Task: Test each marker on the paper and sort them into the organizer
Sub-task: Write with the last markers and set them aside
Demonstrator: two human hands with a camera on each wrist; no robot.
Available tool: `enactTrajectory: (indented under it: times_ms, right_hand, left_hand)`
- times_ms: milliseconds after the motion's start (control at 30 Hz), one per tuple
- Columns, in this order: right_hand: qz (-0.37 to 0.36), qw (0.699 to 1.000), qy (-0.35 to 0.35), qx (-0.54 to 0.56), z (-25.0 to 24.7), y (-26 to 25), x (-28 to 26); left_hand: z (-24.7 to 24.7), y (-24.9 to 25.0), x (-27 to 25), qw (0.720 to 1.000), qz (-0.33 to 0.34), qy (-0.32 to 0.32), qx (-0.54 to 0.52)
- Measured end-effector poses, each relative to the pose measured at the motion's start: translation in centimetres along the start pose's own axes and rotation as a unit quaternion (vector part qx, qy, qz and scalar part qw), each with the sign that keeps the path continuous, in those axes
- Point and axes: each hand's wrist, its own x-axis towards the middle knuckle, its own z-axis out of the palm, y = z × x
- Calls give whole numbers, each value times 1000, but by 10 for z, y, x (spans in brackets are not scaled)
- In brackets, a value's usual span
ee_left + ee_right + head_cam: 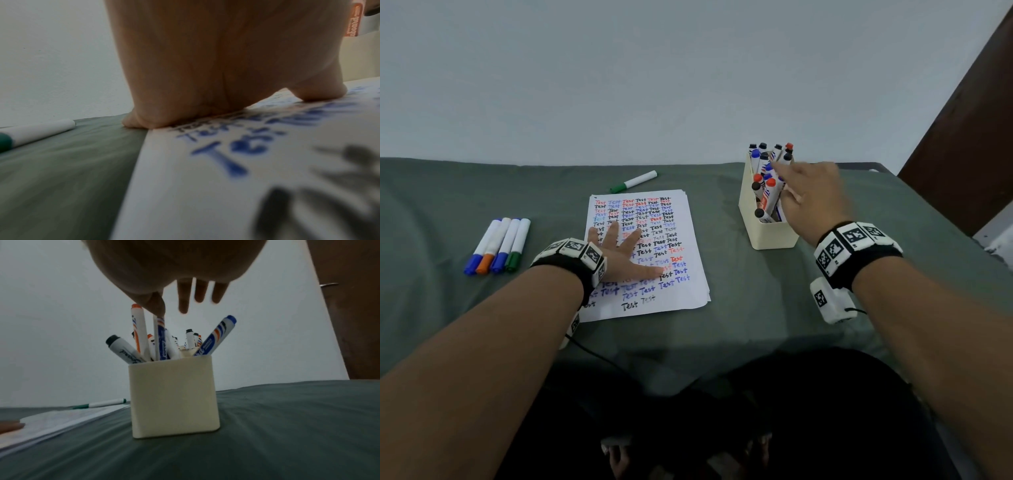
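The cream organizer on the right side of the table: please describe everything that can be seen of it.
The organizer is a tall cream box with rounded corners, plastic by its look, standing upright on the green cloth to the right of the paper. It is open on top, and a divider seems to split it into near and far compartments. Many capped markers with black, blue and red caps stand or lean in it. The right hand reaches over it, open, fingers at the marker tops.
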Motion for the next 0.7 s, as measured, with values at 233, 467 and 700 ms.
enactTrajectory:
  times_ms: [233, 467, 700]
  right_hand:
    - [228, 952, 46, 200, 2, 2, -13]
    - [153, 938, 23, 312, 13, -17, -15]
    - [99, 970, -50, 217, 21, -21, -14]
  left_hand:
    - [0, 0, -1, 1000, 6, 4, 5]
    - [0, 0, -1, 1000, 5, 3, 0]
    - [0, 0, -1, 1000, 4, -2, -1]
